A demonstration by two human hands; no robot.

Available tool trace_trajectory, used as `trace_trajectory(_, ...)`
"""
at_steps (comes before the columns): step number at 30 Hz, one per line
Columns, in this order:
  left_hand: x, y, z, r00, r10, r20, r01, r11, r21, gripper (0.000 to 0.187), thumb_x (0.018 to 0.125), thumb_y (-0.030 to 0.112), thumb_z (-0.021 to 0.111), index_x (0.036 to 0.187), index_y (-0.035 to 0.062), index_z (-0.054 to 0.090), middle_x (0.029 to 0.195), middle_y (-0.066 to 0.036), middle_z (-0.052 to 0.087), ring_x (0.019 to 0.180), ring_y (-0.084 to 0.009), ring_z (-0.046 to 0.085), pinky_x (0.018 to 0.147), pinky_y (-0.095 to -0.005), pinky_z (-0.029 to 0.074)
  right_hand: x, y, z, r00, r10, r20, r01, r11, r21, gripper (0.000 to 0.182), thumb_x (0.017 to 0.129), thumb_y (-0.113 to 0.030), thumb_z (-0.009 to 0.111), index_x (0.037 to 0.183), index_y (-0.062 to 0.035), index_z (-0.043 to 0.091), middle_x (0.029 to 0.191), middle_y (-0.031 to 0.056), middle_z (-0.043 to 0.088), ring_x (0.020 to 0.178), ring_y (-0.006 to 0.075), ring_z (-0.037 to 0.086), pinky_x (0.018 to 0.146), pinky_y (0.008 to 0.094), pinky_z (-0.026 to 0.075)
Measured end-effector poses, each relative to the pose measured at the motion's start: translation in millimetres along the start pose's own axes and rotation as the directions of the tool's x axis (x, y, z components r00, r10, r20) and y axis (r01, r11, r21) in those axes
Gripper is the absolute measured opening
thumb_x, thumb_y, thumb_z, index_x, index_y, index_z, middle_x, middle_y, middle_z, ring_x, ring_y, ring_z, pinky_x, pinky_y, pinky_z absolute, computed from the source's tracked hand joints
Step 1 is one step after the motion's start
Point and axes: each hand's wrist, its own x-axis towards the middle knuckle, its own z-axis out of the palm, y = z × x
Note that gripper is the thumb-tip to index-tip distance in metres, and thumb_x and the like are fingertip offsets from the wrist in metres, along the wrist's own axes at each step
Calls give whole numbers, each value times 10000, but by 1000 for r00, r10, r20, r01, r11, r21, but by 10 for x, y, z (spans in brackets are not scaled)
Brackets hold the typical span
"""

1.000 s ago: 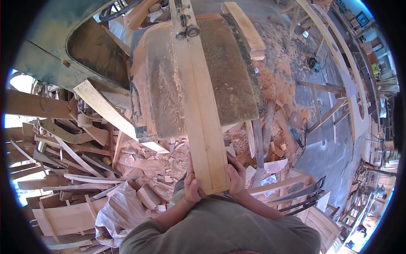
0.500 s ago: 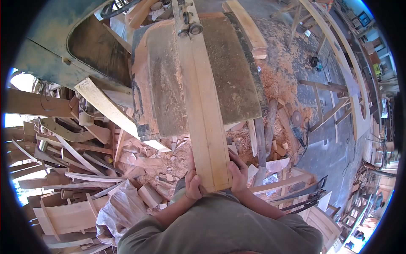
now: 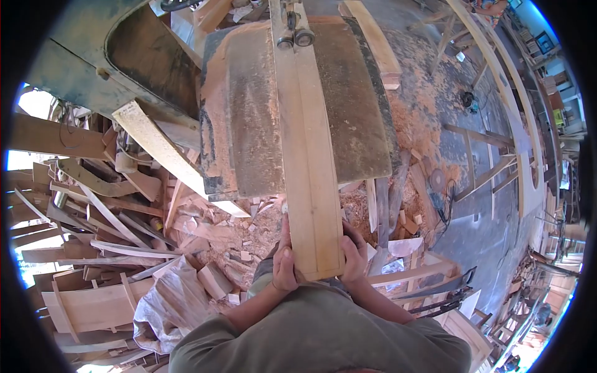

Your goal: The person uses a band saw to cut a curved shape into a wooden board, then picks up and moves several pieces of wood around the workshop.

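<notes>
A long wooden board (image 3: 311, 186) with a dark line along its length lies across the dusty saw table (image 3: 249, 137). Its near end sits close to my body, between both hands. My left hand (image 3: 285, 268) grips the left edge, thumb on the outside and fingers partly hidden beneath. On the right edge, my right hand (image 3: 354, 256) is closed in the same way, with some fingertips out of sight. At the far end, the board passes under the round metal guide rollers (image 3: 295, 38) of what looks like a bandsaw. The blade itself cannot be made out.
The green machine body (image 3: 81, 56) stands at upper left. A slanted timber (image 3: 165, 155) leans beside the table. Curved offcuts (image 3: 118, 214) pile up on the left, near a plastic sack (image 3: 171, 304). Another plank (image 3: 373, 43) lies at the table's right; sawdust covers the floor.
The view has shifted slightly, so the table and rollers appear farther right. Both hands keep hold of the board; its far part also appears farther right, and any feed along the table is hard to tell.
</notes>
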Motion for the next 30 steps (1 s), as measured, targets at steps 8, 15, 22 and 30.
trace_trajectory(8, 3, -90, 1, 999, 14, -43, -16, 998, -59, 693, 1011, 279, 293, 1501, -76, -46, 1586, -178, 164, 1444, -227, 229, 1166, -334, 181, 16, -27, 22, 998, -34, -46, 27, 991, -128, 475, 937, -195, 517, 1323, 80, 490, 1272, 159, 585, 1149, 214, 560, 1001, 335, 425)
trace_trajectory(15, 38, -74, 15, 999, 9, -53, -13, 997, -80, 697, 1015, 279, 309, 1507, -60, -49, 1590, -173, 152, 1445, -215, 224, 1165, -331, 182, 61, 4, -9, 998, -59, -34, 54, 988, -142, 471, 931, -191, 514, 1312, 85, 498, 1257, 160, 593, 1141, 214, 563, 999, 327, 420)
trace_trajectory(22, 58, -124, -25, 998, 36, -58, -38, 999, -31, 703, 1014, 278, 314, 1505, -63, -55, 1589, -186, 147, 1447, -227, 222, 1165, -336, 182, 82, -1, -20, 998, -47, -39, 41, 989, -144, 462, 922, -185, 512, 1303, 77, 508, 1235, 151, 604, 1112, 207, 574, 971, 322, 437)
trace_trajectory(30, 167, 18, 96, 996, 81, -24, -83, 993, -80, 708, 1010, 268, 313, 1499, -75, -66, 1579, -191, 175, 1447, -231, 222, 1167, -335, 179, 106, -45, -25, 1000, 21, -14, -22, 998, -60, 479, 947, -192, 516, 1328, 96, 489, 1374, 177, 519, 1292, 241, 463, 1100, 366, 318)
